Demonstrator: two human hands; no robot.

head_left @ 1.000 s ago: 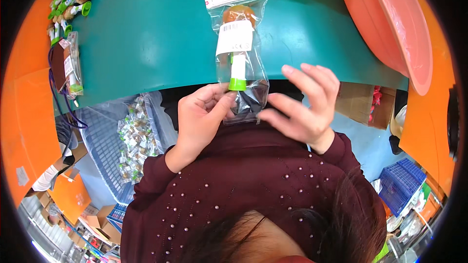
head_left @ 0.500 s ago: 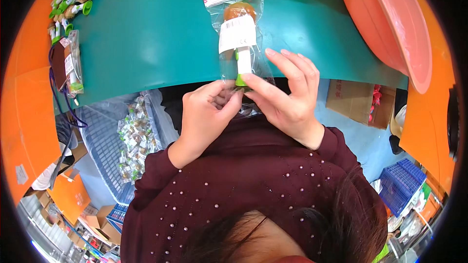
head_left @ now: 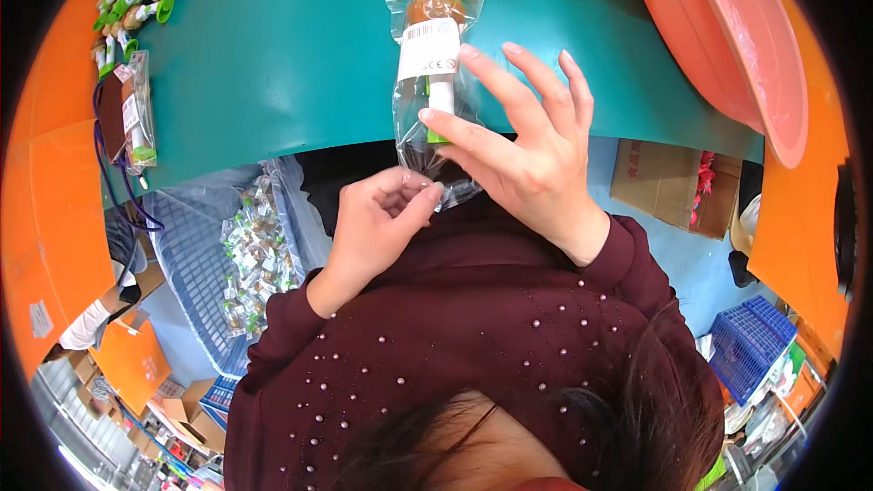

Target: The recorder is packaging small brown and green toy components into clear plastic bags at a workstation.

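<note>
A clear plastic bag (head_left: 444,96) with a white printed header lies at the front edge of the green table (head_left: 300,55). Inside it is a small item with a brown rounded head (head_left: 435,7), a white stem and a green end. A white barcode label (head_left: 429,48) covers its middle. My left hand (head_left: 377,218) pinches the bag's lower end, which hangs past the table edge. My right hand (head_left: 532,150) has its fingers spread, the index fingertip resting on the bag over the stem; its thumb is partly hidden behind the plastic.
Several similar loose items (head_left: 136,0) lie at the far left, above another bagged one (head_left: 139,118). A blue basket (head_left: 186,255) of bagged pieces sits below the table on the left. A pink basin (head_left: 718,36) stands at the right, with a cardboard box (head_left: 650,184) beneath.
The bag has shifted slightly away and to the left. My left hand has slid down to its lower end, and my right hand's fingers have spread wider and moved up over the bag.
</note>
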